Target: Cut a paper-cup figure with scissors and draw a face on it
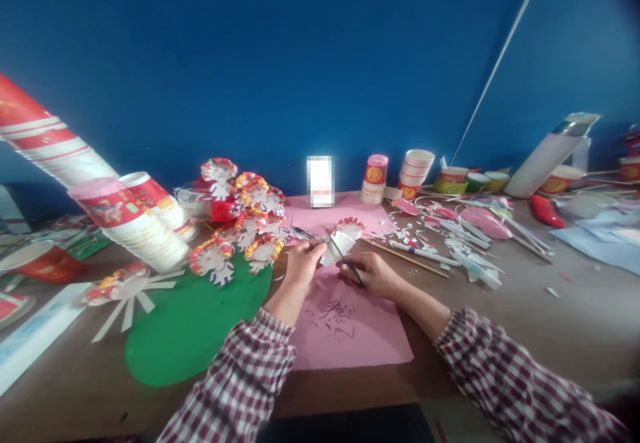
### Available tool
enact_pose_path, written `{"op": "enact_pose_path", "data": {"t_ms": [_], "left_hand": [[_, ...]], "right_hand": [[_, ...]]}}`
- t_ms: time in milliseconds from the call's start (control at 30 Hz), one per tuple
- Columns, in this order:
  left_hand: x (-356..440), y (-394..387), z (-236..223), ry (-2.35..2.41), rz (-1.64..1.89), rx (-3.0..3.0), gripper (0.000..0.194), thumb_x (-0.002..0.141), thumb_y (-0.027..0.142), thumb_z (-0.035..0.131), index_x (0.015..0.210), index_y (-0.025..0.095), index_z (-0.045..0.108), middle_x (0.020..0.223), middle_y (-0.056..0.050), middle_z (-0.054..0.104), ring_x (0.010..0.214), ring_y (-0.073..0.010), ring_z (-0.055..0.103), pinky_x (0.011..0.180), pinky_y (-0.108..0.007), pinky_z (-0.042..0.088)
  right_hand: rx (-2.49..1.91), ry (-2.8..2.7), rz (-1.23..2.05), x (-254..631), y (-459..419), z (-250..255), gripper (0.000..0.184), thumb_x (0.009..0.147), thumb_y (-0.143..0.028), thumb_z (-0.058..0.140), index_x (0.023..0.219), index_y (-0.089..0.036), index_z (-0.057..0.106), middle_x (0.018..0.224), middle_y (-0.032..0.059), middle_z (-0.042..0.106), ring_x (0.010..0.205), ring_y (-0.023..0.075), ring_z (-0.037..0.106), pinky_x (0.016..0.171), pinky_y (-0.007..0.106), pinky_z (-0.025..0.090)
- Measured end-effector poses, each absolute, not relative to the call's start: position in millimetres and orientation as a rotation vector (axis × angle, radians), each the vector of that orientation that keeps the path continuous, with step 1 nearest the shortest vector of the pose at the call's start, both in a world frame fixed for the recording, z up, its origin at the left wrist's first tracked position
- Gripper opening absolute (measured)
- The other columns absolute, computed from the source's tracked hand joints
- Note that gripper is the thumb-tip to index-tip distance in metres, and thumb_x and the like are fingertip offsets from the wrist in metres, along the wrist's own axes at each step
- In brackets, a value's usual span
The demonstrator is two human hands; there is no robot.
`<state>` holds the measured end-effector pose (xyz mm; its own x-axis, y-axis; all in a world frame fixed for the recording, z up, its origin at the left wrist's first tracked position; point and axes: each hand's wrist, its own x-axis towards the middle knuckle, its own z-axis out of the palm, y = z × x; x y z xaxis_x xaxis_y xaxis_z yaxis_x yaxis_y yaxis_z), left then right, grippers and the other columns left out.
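Scissors (356, 272) across a white paper piece (345, 243), its cutting seemingly partway along.
At the centre, the left hand (304, 264) pinches the piece, fingers closed; the right hand (373, 273) curls around the scissors' handles. The piece's curled red rim looks done; the plain white part probably needs more cutting. Between 9 and 10 o'clock from it, figure-shaped pieces (249, 226) look finished; 1 strip-cut piece (134, 288), near 9 o'clock, seems unfinished.

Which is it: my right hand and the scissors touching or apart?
Touching: the head view shows the right hand gripping the black-handled scissors at their near end.
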<state>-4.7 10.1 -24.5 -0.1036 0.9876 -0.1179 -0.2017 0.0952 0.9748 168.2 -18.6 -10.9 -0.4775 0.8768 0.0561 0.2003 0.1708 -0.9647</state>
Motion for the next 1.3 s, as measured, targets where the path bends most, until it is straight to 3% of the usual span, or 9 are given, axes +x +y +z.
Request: {"op": "enact_pose_path", "data": {"t_ms": [533, 833, 1300], "left_hand": [[-10.5, 13.9, -28.9, 1.323, 1.317, 1.032, 0.024, 0.060, 0.034, 0.074, 0.075, 0.016, 0.071, 0.056, 0.002, 0.060, 0.048, -0.0091, 0.048, 0.045, -0.020, 0.034], [-10.8, 14.2, -26.6, 1.211, 1.331, 0.877, 0.032, 0.055, 0.034, 0.078, 0.078, 0.013, 0.070, 0.064, -0.004, 0.067, 0.056, -0.0157, 0.060, 0.053, -0.026, 0.045], [-8.0, 12.9, -23.1, 1.157, 1.298, 0.849, 0.030, 0.057, 0.032, 0.076, 0.080, 0.015, 0.071, 0.069, -0.005, 0.069, 0.063, -0.0181, 0.064, 0.055, -0.026, 0.047]], "right_hand": [[-1.004, -1.792, 1.328, 169.7, -18.8, -12.4, 0.033, 0.085, -0.046, 0.058, 0.073, -0.015, 0.059, 0.059, -0.0013, 0.052, 0.051, 0.0086, 0.043, 0.049, 0.022, 0.036], [-0.995, -1.800, 1.360, 171.9, -16.2, -17.9, 0.033, 0.085, -0.047, 0.057, 0.083, -0.014, 0.063, 0.060, -0.0015, 0.051, 0.052, 0.0086, 0.043, 0.049, 0.021, 0.035], [-0.991, -1.780, 1.409, 172.3, -14.4, -19.4, 0.033, 0.083, -0.045, 0.060, 0.087, -0.013, 0.065, 0.060, -0.0018, 0.051, 0.052, 0.0090, 0.043, 0.049, 0.021, 0.037]]}}
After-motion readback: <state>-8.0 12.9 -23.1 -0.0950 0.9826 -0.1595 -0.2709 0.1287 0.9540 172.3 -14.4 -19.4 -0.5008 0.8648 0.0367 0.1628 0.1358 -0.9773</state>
